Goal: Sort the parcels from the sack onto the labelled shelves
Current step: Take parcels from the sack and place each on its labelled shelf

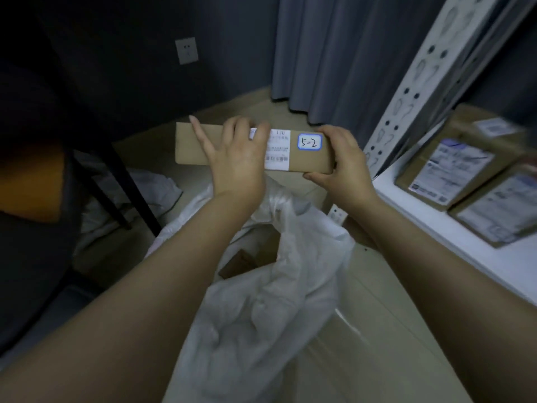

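White sack (261, 301), open, directly below your forearms on the floor. Flat brown parcel (252, 148), sticker "5-2", held level above it: your left hand (235, 161) grips its middle, your right hand (340, 161) its right end. White shelf (436, 225) at right, carrying two boxes (465, 181).

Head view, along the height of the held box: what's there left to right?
Orange cushion → dark chair leg → left hand on the long cardboard box → handwritten 5-2 sticker → right hand → white shelf post → parcels on the shelf.
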